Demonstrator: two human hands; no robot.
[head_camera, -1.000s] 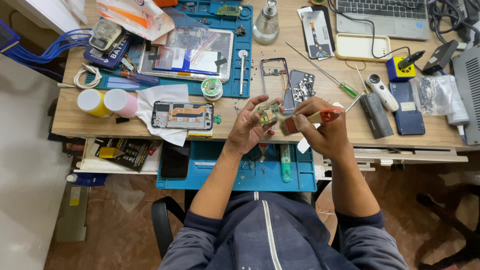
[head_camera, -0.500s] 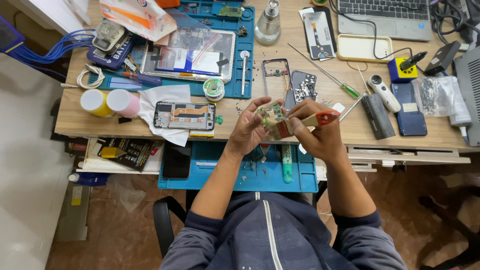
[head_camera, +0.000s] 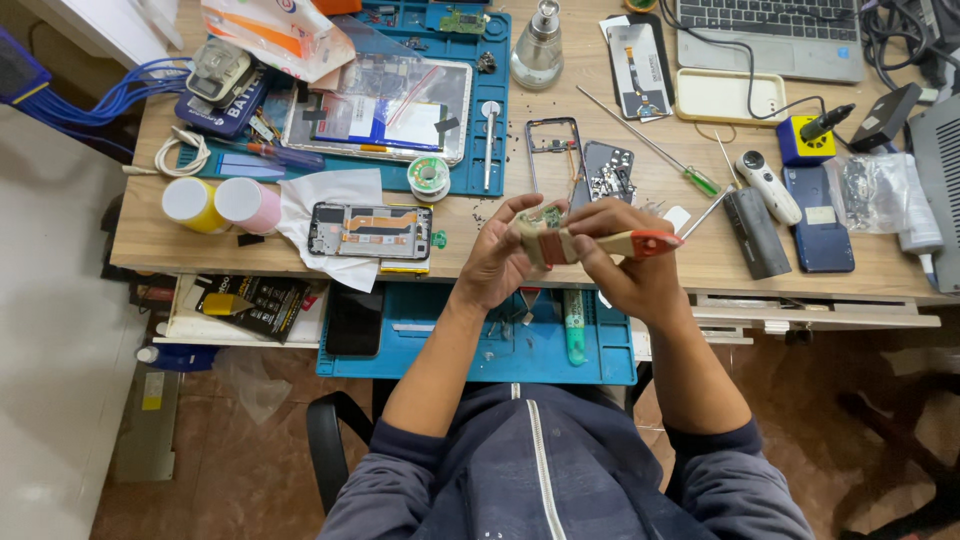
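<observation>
My left hand (head_camera: 497, 262) holds a small green circuit board (head_camera: 549, 215) up above the table's front edge. My right hand (head_camera: 628, 268) grips a flat paint brush (head_camera: 608, 244) with a wooden handle and red tip. Its pale bristles lie against the board. Both hands hover over the blue work mat (head_camera: 450, 350) on the pulled-out shelf. An opened phone (head_camera: 370, 231) with its insides showing lies on a white tissue to the left of my hands.
A phone frame (head_camera: 553, 150) and a dark back cover with screws (head_camera: 608, 170) lie just beyond my hands. Screwdrivers (head_camera: 650, 143), a blue phone (head_camera: 818, 218), a laptop (head_camera: 770, 30), a solder spool (head_camera: 430, 177), a glass bottle (head_camera: 538, 48) and two small jars (head_camera: 218, 203) crowd the wooden table (head_camera: 200, 250).
The brush has swung from pointing up-right to lying nearly level across the board. Both hands have shifted slightly right and closer together.
</observation>
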